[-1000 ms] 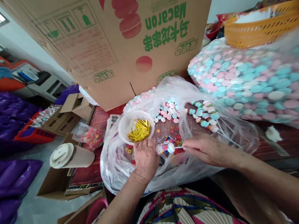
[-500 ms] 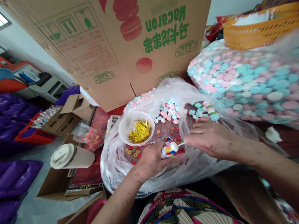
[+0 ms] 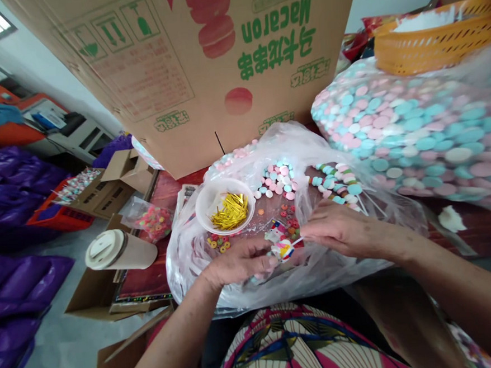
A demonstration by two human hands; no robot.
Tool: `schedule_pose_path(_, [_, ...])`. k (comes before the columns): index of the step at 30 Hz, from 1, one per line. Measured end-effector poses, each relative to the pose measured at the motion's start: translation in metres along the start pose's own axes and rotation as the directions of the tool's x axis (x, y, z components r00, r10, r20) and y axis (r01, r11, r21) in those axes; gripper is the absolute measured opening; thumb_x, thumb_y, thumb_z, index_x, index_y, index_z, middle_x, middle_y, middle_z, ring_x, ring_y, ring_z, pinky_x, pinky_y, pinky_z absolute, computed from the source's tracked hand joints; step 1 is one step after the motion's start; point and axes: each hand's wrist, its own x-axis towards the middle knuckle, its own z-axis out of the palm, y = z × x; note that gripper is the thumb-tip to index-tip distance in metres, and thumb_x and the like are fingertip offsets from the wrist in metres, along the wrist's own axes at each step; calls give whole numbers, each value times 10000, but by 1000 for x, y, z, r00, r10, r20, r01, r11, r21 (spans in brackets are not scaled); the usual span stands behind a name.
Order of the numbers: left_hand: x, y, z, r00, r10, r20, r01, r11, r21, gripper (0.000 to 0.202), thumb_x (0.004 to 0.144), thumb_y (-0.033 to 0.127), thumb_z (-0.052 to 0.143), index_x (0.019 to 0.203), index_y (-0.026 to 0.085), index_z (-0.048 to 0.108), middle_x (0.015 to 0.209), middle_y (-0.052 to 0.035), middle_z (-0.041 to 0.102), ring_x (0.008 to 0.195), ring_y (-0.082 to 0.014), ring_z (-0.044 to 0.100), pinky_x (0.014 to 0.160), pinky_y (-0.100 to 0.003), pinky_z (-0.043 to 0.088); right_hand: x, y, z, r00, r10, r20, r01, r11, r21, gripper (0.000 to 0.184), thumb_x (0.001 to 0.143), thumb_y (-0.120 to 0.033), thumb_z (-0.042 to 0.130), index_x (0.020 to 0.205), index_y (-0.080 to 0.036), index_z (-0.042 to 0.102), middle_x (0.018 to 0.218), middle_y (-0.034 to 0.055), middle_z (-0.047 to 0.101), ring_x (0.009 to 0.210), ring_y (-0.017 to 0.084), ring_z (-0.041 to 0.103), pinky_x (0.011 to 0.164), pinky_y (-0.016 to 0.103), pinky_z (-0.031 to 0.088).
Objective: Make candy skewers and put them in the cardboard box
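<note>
My left hand (image 3: 234,263) grips the wrapped head of a candy stick (image 3: 282,250), its small printed wrapper bunched around the candies. My right hand (image 3: 336,229) pinches the thin white stick end of the same piece, just right of the wrapper. Both hands work over an open clear plastic sheet (image 3: 192,266) strewn with loose pastel candies (image 3: 276,179) and small coloured rings (image 3: 218,242). A white bowl (image 3: 213,200) of gold twist ties (image 3: 230,210) sits just beyond my left hand. Finished candy skewers (image 3: 338,182) lie beyond my right hand.
A big "Macaron" cardboard box (image 3: 187,70) stands behind. A large clear bag of pastel candies (image 3: 414,133) and an orange basket (image 3: 432,36) fill the right. On the left are a lidded cup (image 3: 116,252), a small bag of ring candies (image 3: 153,221) and open cartons (image 3: 115,182).
My left hand has turned palm-down around the wrapped candy head and slid slightly toward me. My right hand's fingers, spread half a second ago, have closed on the stick.
</note>
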Motion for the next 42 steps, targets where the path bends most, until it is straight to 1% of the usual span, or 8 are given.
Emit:
schedule_pose_path(3, [-2, -7, 5, 982, 115, -152, -104, 991, 79, 432, 828, 498, 592, 1063, 139, 632, 811, -28, 609, 677, -129, 514, 609, -238, 411, -6, -1, -6, 1000, 7, 9, -7, 999, -33, 340, 950, -214, 357, 673, -179, 551, 597, -1, 530, 612, 138, 462, 656, 278, 289])
schedule_pose_path(7, [-3, -19, 15, 861, 286, -420, -117, 916, 384, 403, 846, 476, 583, 1046, 133, 653, 901, -75, 662, 804, -180, 583, 765, -297, 451, -15, -1, -9, 997, 70, 30, -70, 998, -4, 308, 947, -204, 363, 704, -177, 551, 627, 9, 543, 630, 142, 488, 631, 263, 305])
schedule_pose_path(15, [-2, -26, 13, 858, 374, -353, 25, 655, 755, 539, 829, 621, 507, 1059, 158, 660, 847, -91, 689, 802, -227, 633, 740, -313, 475, -14, -6, -13, 993, 102, 53, -105, 994, 38, 331, 966, -234, 330, 698, -181, 517, 643, 19, 545, 632, 143, 501, 618, 258, 331])
schedule_pose_path(23, [6, -31, 14, 741, 555, -377, 16, 547, 837, 548, 799, 639, 522, 925, 140, 710, 680, -65, 668, 652, -180, 608, 619, -256, 424, -10, -7, -14, 988, 137, 75, -144, 985, 92, 340, 970, -249, 327, 690, -175, 505, 633, 6, 534, 615, 126, 477, 613, 249, 313])
schedule_pose_path(31, [19, -21, 21, 802, 457, -384, -193, 808, 557, 604, 760, 680, 541, 833, 101, 696, 665, -32, 617, 609, -139, 517, 595, -245, 397, 13, -6, -9, 982, 112, 152, -123, 990, 66, 325, 914, -228, 377, 624, -172, 511, 558, -6, 501, 560, 118, 414, 591, 265, 261])
schedule_pose_path(37, [11, -11, 17, 912, 254, -322, -213, 964, 157, 553, 855, 580, 505, 1130, 119, 636, 861, -53, 655, 726, -157, 562, 667, -256, 443, 4, -1, -15, 973, 156, 168, -180, 974, 137, 364, 951, -317, 356, 640, -175, 480, 602, -12, 492, 590, 114, 424, 584, 249, 257])
schedule_pose_path(40, [9, -6, 17, 958, 204, -203, -173, 972, 158, 507, 817, 540, 586, 1128, 144, 641, 907, -47, 665, 796, -180, 582, 713, -269, 455, 0, -3, -17, 973, 180, 147, -197, 974, 113, 353, 949, -314, 358, 647, -177, 479, 603, -9, 493, 599, 118, 432, 591, 248, 263])
schedule_pose_path(42, [9, -5, 20, 948, 197, -250, -125, 953, 277, 492, 782, 526, 636, 1108, 158, 652, 900, -44, 676, 816, -200, 595, 735, -282, 459, 0, -4, -18, 968, 208, 139, -222, 970, 95, 348, 942, -302, 364, 635, -177, 473, 592, -10, 482, 586, 117, 427, 585, 246, 266])
